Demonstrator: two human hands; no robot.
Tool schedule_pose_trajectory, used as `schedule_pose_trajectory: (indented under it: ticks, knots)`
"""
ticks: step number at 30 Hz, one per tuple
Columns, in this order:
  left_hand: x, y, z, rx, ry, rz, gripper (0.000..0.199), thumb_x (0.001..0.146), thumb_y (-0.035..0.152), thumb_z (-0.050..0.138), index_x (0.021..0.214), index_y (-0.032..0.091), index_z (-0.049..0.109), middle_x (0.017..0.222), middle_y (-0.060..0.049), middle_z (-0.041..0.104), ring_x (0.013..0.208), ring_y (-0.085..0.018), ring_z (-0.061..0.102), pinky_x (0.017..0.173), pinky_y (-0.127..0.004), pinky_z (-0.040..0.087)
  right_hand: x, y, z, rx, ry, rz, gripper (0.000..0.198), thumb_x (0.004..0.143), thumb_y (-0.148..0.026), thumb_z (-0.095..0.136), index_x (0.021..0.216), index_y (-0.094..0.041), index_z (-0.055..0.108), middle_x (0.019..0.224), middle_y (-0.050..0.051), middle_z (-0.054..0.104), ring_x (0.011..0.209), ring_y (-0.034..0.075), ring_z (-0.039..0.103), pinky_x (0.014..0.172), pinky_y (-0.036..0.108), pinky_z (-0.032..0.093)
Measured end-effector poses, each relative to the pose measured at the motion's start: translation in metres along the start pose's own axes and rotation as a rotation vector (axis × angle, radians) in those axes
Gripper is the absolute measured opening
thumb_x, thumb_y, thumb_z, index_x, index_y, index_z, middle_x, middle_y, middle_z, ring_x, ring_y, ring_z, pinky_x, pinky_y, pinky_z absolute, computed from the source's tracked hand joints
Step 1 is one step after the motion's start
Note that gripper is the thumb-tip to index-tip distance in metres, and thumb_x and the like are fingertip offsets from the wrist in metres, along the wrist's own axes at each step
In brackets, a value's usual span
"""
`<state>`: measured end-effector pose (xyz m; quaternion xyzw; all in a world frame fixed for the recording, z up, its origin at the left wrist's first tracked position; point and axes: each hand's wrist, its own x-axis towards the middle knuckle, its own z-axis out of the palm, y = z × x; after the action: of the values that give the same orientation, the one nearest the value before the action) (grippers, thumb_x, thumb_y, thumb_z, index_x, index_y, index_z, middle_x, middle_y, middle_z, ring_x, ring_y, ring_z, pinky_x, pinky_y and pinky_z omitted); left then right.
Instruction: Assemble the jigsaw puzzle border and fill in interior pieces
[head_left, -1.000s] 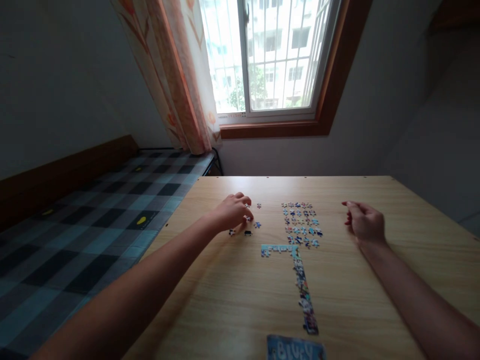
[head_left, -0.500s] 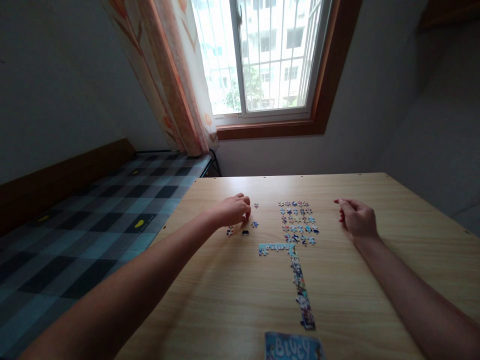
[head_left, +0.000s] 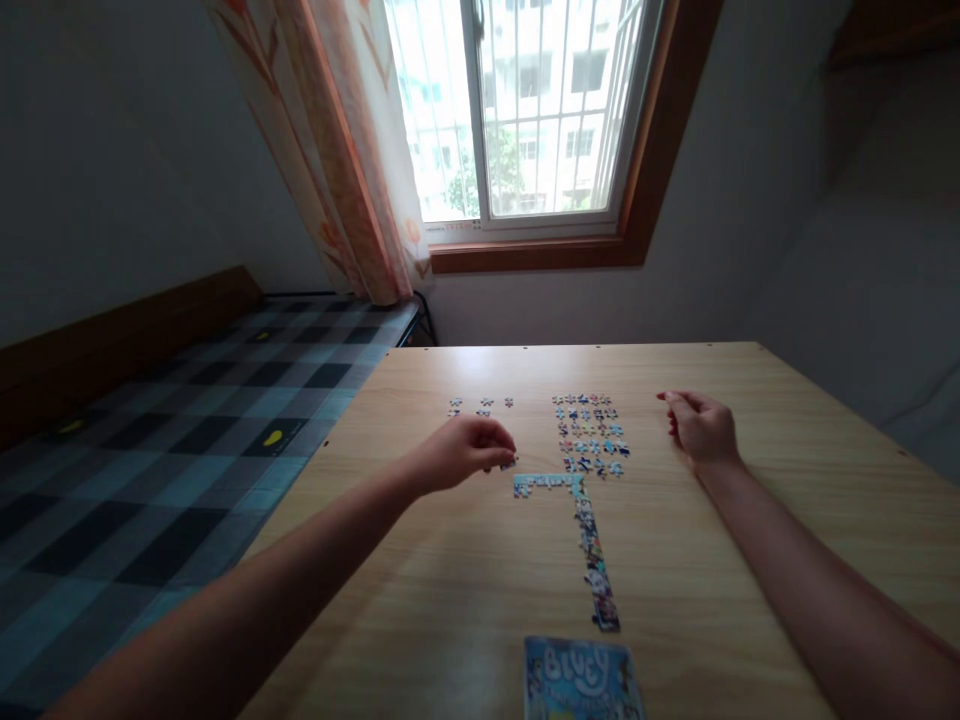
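My left hand [head_left: 469, 448] is at the left end of the joined puzzle strip, thumb and fingers pinched on a small bluish puzzle piece [head_left: 510, 463]. Its fingers partly cover that piece and others under them. The assembled edge strip [head_left: 589, 540] forms a corner, with a short pale-blue arm [head_left: 544, 481] running left from its top. Loose puzzle pieces [head_left: 589, 428] lie in rows beyond the corner. To their right my right hand [head_left: 701, 425] rests on the table, fingers curled in and the index fingertip pointing left; I see nothing in it.
More loose pieces [head_left: 486, 402] lie beyond my left hand. A blue puzzle box marked "Bluey" [head_left: 581, 680] sits at the near side of the wooden table [head_left: 697, 580]. A bed with a checked cover [head_left: 202, 420] stands left, a curtained window [head_left: 555, 120] ahead.
My left hand has moved nearer, from the loose pieces at the left toward the end of the strip, carrying a puzzle piece. My right hand keeps its place. The view has shifted slightly.
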<state>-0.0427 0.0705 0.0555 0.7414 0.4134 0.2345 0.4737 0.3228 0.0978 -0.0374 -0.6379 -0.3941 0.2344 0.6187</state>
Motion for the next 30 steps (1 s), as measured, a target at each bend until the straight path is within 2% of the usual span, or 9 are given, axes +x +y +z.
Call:
schedule_pose_trajectory:
  ticks: [3, 6, 11, 14, 18, 23, 26, 30]
  knots:
    - [-0.026, -0.011, 0.027, -0.073, -0.029, -0.1, 0.009, 0.076, 0.026, 0.07, 0.079, 0.021, 0.077, 0.072, -0.004, 0.075, 0.057, -0.016, 0.063, 0.053, -0.027, 0.047, 0.0, 0.0, 0.0, -0.012, 0.003, -0.001, 0.035, 0.074, -0.04, 0.067, 0.09, -0.012, 0.078, 0.056, -0.002, 0.055, 0.043, 0.008, 0.046, 0.035, 0.017, 0.035]
    - [-0.04, -0.018, 0.043, -0.026, -0.055, -0.106, 0.01, 0.077, 0.023, 0.069, 0.079, 0.023, 0.079, 0.076, -0.004, 0.078, 0.068, -0.019, 0.07, 0.063, -0.03, 0.052, 0.0, -0.001, -0.001, -0.02, 0.012, 0.005, 0.033, 0.074, -0.039, 0.067, 0.09, -0.012, 0.078, 0.056, -0.002, 0.055, 0.043, 0.007, 0.045, 0.035, 0.017, 0.034]
    - [-0.041, -0.019, 0.047, 0.045, -0.135, -0.108, 0.017, 0.086, 0.028, 0.063, 0.088, 0.022, 0.079, 0.087, -0.005, 0.08, 0.078, -0.021, 0.072, 0.072, -0.031, 0.053, -0.002, -0.005, -0.002, 0.013, 0.023, 0.007, 0.033, 0.074, -0.039, 0.067, 0.09, -0.011, 0.077, 0.056, -0.002, 0.053, 0.043, 0.007, 0.044, 0.035, 0.016, 0.033]
    - [-0.04, -0.021, 0.044, 0.085, -0.105, -0.116, 0.021, 0.09, 0.031, 0.06, 0.092, 0.02, 0.078, 0.09, -0.005, 0.079, 0.084, -0.02, 0.072, 0.077, -0.031, 0.053, -0.002, -0.006, -0.002, 0.022, 0.025, 0.002, 0.032, 0.073, -0.038, 0.067, 0.087, -0.011, 0.077, 0.055, -0.003, 0.053, 0.042, 0.007, 0.044, 0.034, 0.016, 0.033]
    - [-0.045, -0.024, 0.042, 0.172, 0.006, -0.02, 0.019, 0.089, 0.029, 0.062, 0.093, 0.019, 0.077, 0.087, -0.004, 0.078, 0.08, -0.018, 0.069, 0.073, -0.029, 0.05, 0.0, -0.004, -0.002, 0.009, 0.033, -0.006, 0.032, 0.073, -0.038, 0.066, 0.088, -0.013, 0.077, 0.056, -0.003, 0.053, 0.042, 0.007, 0.043, 0.033, 0.017, 0.033]
    - [-0.056, -0.02, 0.042, 0.37, -0.021, 0.147, 0.012, 0.086, 0.023, 0.062, 0.085, 0.019, 0.074, 0.08, -0.002, 0.072, 0.066, -0.013, 0.062, 0.064, -0.026, 0.047, 0.003, 0.0, -0.003, -0.008, 0.041, -0.013, 0.031, 0.073, -0.039, 0.066, 0.088, -0.014, 0.077, 0.056, -0.003, 0.053, 0.042, 0.007, 0.044, 0.033, 0.017, 0.034]
    - [-0.061, -0.018, 0.045, 0.499, -0.052, 0.207, 0.013, 0.086, 0.029, 0.066, 0.092, 0.02, 0.073, 0.09, -0.004, 0.07, 0.072, -0.015, 0.063, 0.066, -0.028, 0.049, 0.004, 0.001, -0.004, -0.016, 0.043, -0.02, 0.031, 0.073, -0.039, 0.066, 0.088, -0.014, 0.077, 0.056, -0.003, 0.053, 0.042, 0.008, 0.044, 0.033, 0.017, 0.034]
    - [-0.066, -0.017, 0.051, 0.668, -0.068, 0.229, 0.029, 0.079, 0.037, 0.076, 0.1, 0.019, 0.07, 0.102, -0.008, 0.069, 0.088, -0.022, 0.065, 0.076, -0.035, 0.053, 0.004, 0.0, -0.003, -0.034, 0.044, -0.036, 0.032, 0.074, -0.04, 0.065, 0.089, -0.013, 0.077, 0.056, -0.003, 0.053, 0.04, 0.008, 0.044, 0.033, 0.018, 0.035]
